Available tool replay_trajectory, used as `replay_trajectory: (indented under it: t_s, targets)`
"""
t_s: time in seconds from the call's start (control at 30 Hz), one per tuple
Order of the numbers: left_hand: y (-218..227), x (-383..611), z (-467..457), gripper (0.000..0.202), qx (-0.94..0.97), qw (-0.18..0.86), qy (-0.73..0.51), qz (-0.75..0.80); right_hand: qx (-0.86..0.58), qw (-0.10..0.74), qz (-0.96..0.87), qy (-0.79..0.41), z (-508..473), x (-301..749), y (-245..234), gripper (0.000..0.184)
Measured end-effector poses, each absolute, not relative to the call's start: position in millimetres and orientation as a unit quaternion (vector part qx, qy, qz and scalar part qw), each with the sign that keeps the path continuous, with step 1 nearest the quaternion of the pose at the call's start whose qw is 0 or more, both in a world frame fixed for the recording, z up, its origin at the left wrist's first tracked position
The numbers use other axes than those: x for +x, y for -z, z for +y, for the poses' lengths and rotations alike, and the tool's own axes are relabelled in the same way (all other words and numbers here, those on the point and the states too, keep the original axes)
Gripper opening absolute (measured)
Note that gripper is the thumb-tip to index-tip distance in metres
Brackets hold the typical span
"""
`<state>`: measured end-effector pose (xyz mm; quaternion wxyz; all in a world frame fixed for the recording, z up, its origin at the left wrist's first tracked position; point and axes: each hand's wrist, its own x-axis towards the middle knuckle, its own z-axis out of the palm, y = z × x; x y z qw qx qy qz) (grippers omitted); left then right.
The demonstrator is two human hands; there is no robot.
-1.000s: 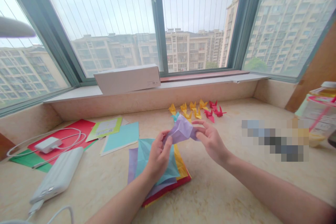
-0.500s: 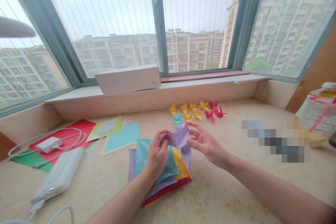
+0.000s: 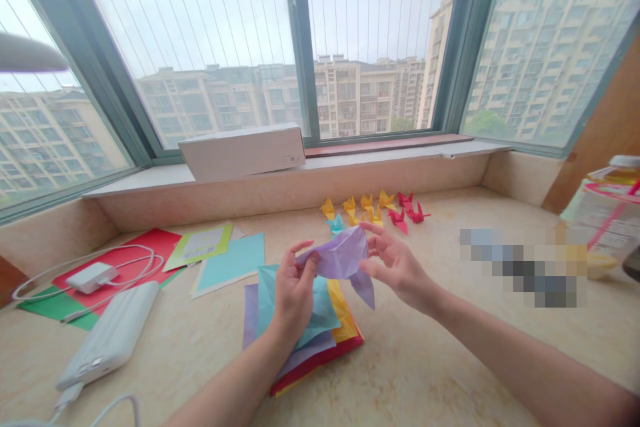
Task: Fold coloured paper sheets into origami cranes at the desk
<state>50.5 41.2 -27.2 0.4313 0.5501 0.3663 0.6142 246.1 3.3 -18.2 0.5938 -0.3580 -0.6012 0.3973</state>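
A creased sheet of purple origami paper (image 3: pixel 343 253) is held up in front of me, partly unfolded, with one corner hanging down at its right. Thumb and fingers of my left hand (image 3: pixel 296 283) pinch its left end. My right hand (image 3: pixel 397 267) has its curved fingers and thumb at the paper's right edge, gripping it lightly. Under the hands lies a stack of origami sheets: a creased light-blue sheet (image 3: pixel 270 293) on top, with yellow (image 3: pixel 344 310), purple and red ones (image 3: pixel 320 363) showing below.
Several folded paper cranes, yellow (image 3: pixel 386 199), red (image 3: pixel 416 212) and light blue (image 3: pixel 336 225), stand behind my hands. At left are coloured sheets (image 3: pixel 240 260), a white charger (image 3: pixel 93 277) and a power bank (image 3: pixel 110 337). A cup with a straw (image 3: pixel 607 223) stands right; a white box (image 3: pixel 243 152) rests on the sill.
The purple paper has opened out wider, and its corner now hangs down by my right hand. Both hands have risen slightly, with my right hand shifted a little to the right.
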Motion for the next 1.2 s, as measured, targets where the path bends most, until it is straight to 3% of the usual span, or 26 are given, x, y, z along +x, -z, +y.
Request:
replay_trajectory:
  t_s: [0.2, 0.37, 0.5, 0.6, 0.97, 1.2]
  targets:
    - [24, 47, 34, 0.051, 0.554, 0.438, -0.614, 0.352, -0.280, 0.591, -0.503, -0.566, -3, 241, 10, 0.059]
    - [31, 49, 34, 0.070, 0.601, 0.533, -0.550, 0.228, -0.276, 0.616, -0.447, -0.587, -8, 235, 4, 0.052]
    - [33, 53, 31, 0.039, 0.644, 0.521, -0.503, 0.247, -0.273, 0.620, -0.439, -0.590, -6, 234, 6, 0.054]
    - [33, 53, 29, 0.028, 0.664, 0.504, -0.490, 0.256, -0.289, 0.609, -0.463, -0.576, -5, 234, 9, 0.047]
    - [29, 53, 29, 0.038, 0.600, 0.614, -0.456, 0.236, -0.273, 0.657, -0.370, -0.597, -1, 237, 11, 0.034]
    - [29, 56, 32, 0.034, 0.518, 0.664, -0.475, 0.256, -0.274, 0.672, -0.383, -0.572, 4, 238, 14, 0.037]
